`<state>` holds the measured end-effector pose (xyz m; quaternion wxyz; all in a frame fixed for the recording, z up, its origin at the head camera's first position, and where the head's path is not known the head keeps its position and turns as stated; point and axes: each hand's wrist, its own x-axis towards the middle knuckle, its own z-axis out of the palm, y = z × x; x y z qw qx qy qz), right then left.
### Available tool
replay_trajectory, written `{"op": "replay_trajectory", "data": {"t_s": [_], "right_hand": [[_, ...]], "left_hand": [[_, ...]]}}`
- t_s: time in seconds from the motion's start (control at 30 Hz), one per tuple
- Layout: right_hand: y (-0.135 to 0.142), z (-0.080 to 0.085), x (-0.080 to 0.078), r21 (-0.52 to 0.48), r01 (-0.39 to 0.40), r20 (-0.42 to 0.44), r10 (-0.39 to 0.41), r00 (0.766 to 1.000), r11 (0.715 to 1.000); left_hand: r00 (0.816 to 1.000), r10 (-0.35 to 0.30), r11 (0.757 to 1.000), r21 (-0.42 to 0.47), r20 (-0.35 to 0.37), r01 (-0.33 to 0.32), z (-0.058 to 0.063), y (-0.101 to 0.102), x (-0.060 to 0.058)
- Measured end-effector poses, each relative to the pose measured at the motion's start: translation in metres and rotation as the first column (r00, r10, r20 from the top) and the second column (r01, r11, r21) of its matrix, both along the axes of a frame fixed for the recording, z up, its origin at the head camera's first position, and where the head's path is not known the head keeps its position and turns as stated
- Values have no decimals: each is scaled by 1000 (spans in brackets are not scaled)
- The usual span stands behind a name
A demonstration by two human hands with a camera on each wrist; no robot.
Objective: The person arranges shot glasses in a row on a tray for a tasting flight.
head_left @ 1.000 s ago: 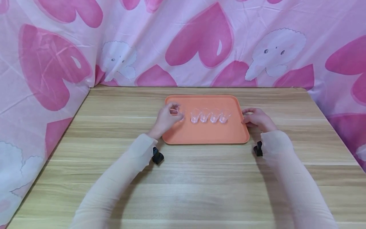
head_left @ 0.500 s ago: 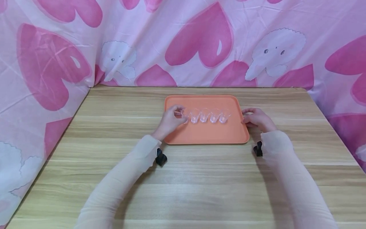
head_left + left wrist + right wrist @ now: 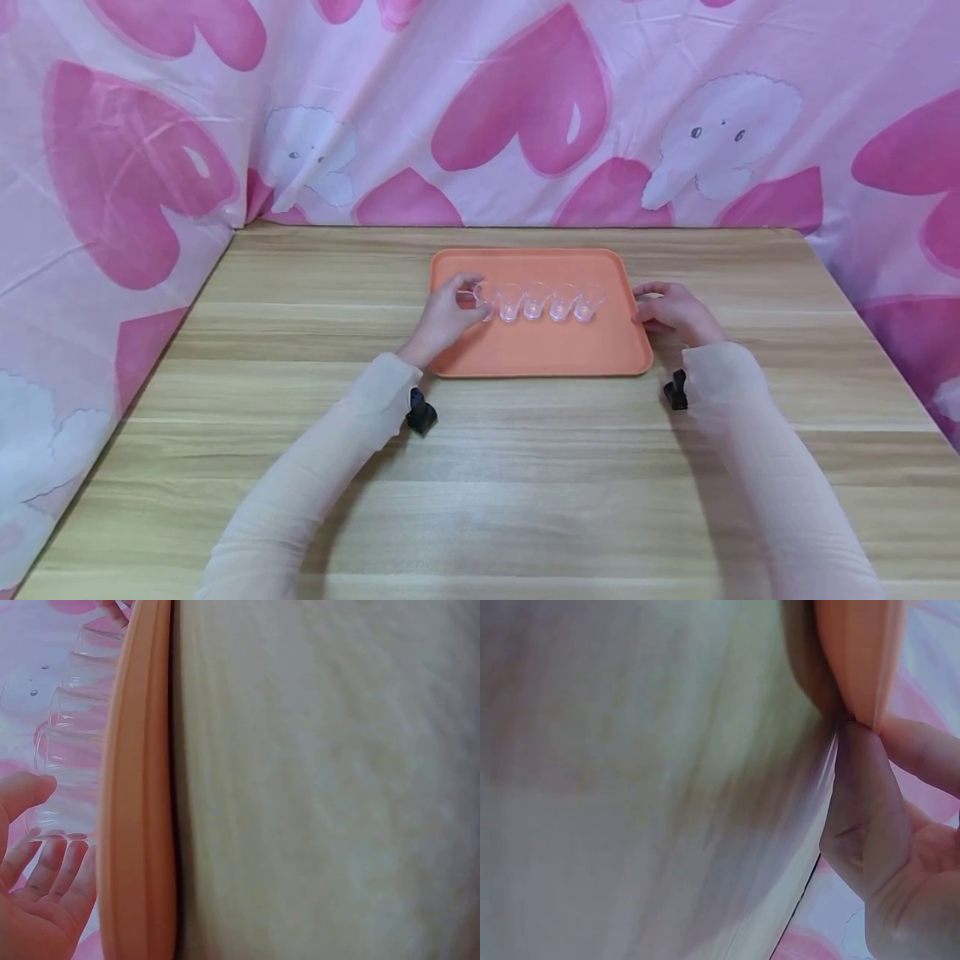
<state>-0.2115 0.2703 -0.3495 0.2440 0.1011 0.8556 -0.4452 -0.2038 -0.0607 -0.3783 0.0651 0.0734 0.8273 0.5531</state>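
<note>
Several small clear plastic cups (image 3: 533, 305) stand upright in a row across the orange tray (image 3: 543, 354). At the row's left end is another clear cup (image 3: 487, 302), held between the thumb and fingers of my left hand (image 3: 444, 317). The left wrist view shows the thumb on one side of this cup (image 3: 64, 814) and the fingertips on the other, close to the tray's rim. My right hand (image 3: 677, 314) pinches the tray's right edge; in the right wrist view the thumb (image 3: 866, 787) lies against the rim.
The tray lies on a wood-grain table (image 3: 540, 483) towards its back edge. Behind and beside the table hangs a pink curtain (image 3: 405, 100) with hearts and white animals. A black wrist camera (image 3: 422, 412) sits under the left sleeve, another black camera (image 3: 677, 390) at the right.
My left hand has moved right with its cup, from the tray's left side to beside the row, then stayed there. My right hand keeps its hold on the tray's edge.
</note>
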Motion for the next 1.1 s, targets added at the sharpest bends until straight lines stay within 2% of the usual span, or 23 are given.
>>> {"op": "replay_trajectory", "data": {"t_s": [0.27, 0.43, 0.67, 0.77, 0.87, 0.97, 1.03, 1.1], "right_hand": [[-6, -1, 1, 16, -12, -19, 12, 1000, 1000], [-5, -3, 2, 25, -17, -24, 17, 1000, 1000], [-2, -7, 5, 51, -55, -19, 56, 998, 997], [0, -7, 6, 65, -56, -24, 57, 998, 996], [1, -6, 8, 89, -39, -75, 46, 996, 995], [1, -3, 10, 110, 14, -178, 6, 984, 994], [2, 0, 12, 134, 66, -267, -28, 963, 989], [2, 3, 12, 180, 115, -383, -38, 923, 977]], "left_hand": [[1000, -9, 1000, -13, -7, 9, 3, -9, 4], [998, -19, 999, -40, -53, 16, 5, -15, 7], [986, -101, 980, -187, -130, 76, 8, -25, 12], [983, -112, 971, -228, -146, 77, 11, -29, 14], [978, -113, 965, -253, -176, 66, 16, -35, 14], [977, -98, 959, -282, -188, 42, 21, -42, 12], [978, -88, 949, -314, -187, 26, 25, -47, 10], [979, -79, 932, -364, -188, 6, 28, -54, 7]]}}
